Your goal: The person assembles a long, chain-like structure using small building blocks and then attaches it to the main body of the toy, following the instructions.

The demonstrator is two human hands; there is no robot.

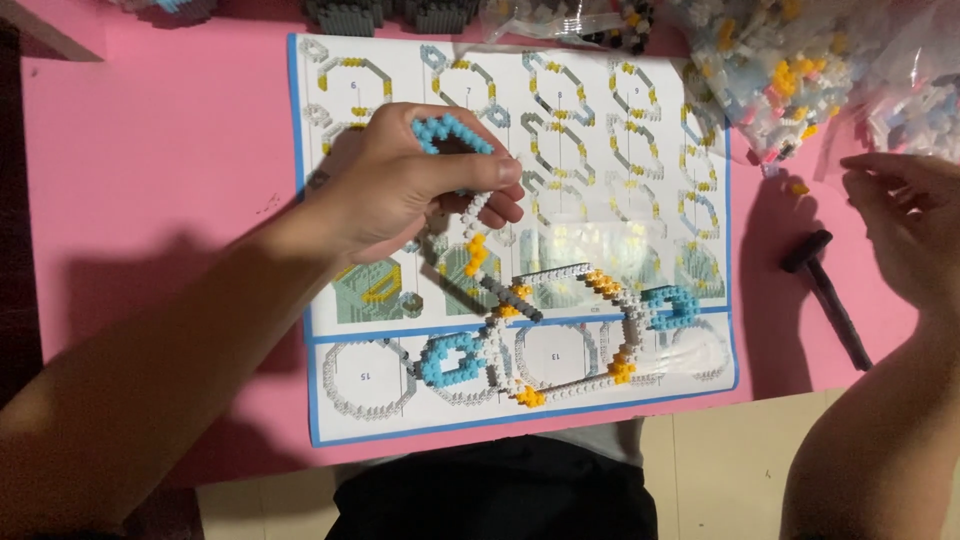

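The left hand [400, 185] hangs over the upper left part of a large printed instruction sheet with a blue border [520, 420], its fingers curled and pressed together on the top end of a chain-like structure of tiny plastic bricks in white, light blue, grey and orange [560, 330]. A light-blue ring of bricks [450, 135] shows above the knuckles at the hand's 12 o'clock, and from under the fingers a thin white and orange strand [475, 245] drops toward 5 o'clock to the rest of the structure, which lies on the lower half of the sheet: a white and grey loop with orange corners, a light-blue ring at its 9 o'clock and another at its 2 o'clock. The sheet rests on a flat pink tabletop [150, 150]. The right hand [905, 225] is at the frame's 3 o'clock, well apart from the structure, fingers loosely bent and spread, holding nothing that can be seen. Just at its 8 o'clock lies a small black hammer-shaped tool [825, 280] on the pink surface, not touched. At the right hand's 11 o'clock, along the top edge, sit clear plastic bags of loose small bricks [780, 60] in white, blue, yellow and pink. Grey brick assemblies [345, 15] stand at the sheet's 12 o'clock.
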